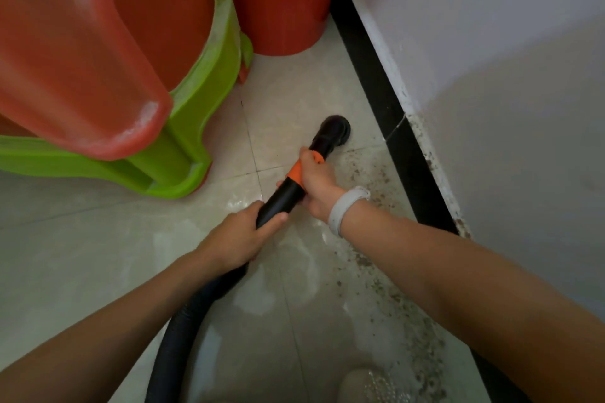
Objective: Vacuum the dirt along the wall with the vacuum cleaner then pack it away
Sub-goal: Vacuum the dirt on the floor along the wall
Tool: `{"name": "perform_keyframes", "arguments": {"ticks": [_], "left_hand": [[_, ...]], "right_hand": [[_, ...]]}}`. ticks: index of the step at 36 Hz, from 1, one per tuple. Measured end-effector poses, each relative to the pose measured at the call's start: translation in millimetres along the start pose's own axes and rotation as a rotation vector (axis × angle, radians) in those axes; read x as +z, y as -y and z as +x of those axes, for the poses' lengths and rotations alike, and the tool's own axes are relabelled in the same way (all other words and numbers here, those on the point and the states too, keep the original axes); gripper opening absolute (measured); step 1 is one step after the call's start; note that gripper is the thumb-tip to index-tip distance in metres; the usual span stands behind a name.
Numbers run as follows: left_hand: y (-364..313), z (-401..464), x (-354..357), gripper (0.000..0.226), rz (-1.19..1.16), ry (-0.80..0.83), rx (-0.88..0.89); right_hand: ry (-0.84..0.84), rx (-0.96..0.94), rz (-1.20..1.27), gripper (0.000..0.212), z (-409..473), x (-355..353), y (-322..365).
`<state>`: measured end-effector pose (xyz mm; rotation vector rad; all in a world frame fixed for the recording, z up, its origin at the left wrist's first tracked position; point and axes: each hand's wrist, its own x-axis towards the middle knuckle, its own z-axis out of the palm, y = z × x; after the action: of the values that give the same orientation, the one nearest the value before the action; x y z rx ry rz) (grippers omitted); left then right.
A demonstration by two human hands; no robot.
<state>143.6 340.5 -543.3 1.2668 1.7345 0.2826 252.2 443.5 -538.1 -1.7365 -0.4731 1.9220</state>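
My left hand and right hand both grip the vacuum wand; I should sweep its nozzle slowly toward the dirt beside the skirting.

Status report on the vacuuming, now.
Both hands grip the vacuum wand: left hand low, right hand at the orange collar. Nozzle on the floor. Dirt remains beside the baseboard. Stacked stools close left.
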Motion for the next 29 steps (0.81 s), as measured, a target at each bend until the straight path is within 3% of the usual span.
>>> {"name": "perform_keyframes", "arguments": {"ticks": [8, 15, 21, 29], "left_hand": [[25, -32, 24, 0.027, -0.002, 0.113, 0.005], [33, -43, 8, 0.052, -0.074, -0.015, -0.085], [54, -73, 0, 0.03, -0.082, -0.082, -0.183], [79, -119, -7, 0.036, -0.153, -0.173, -0.275]], "right_hand": [[-0.074, -0.015, 0.034, 0.022, -18, -26, -46], [0.072, -0.017, -0.005, 0.034, -20, 5, -44], [0.144, 0.027, -0.078, 0.029, -34, 36, -66], [0.285, 0.077, -0.118, 0.032, -54, 74, -101]]}}
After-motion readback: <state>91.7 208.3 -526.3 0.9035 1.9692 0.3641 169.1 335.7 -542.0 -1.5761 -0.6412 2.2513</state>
